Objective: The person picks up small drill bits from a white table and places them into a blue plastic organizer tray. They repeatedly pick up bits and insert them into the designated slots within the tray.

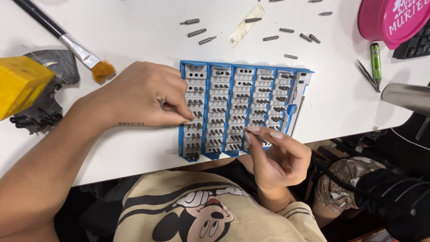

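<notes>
A blue and white bit case lies open on the white table, its rows filled with several small dark screwdriver bits. My left hand rests on the case's left edge, fingertips pinching at a bit in the left column. My right hand hovers over the case's near edge and holds a thin dark bit between thumb and fingers.
Loose bits lie scattered behind the case, beside a pale strip. A brush with an orange tip and a yellow block lie at left. A pink round lid, green tool and tweezers sit at right.
</notes>
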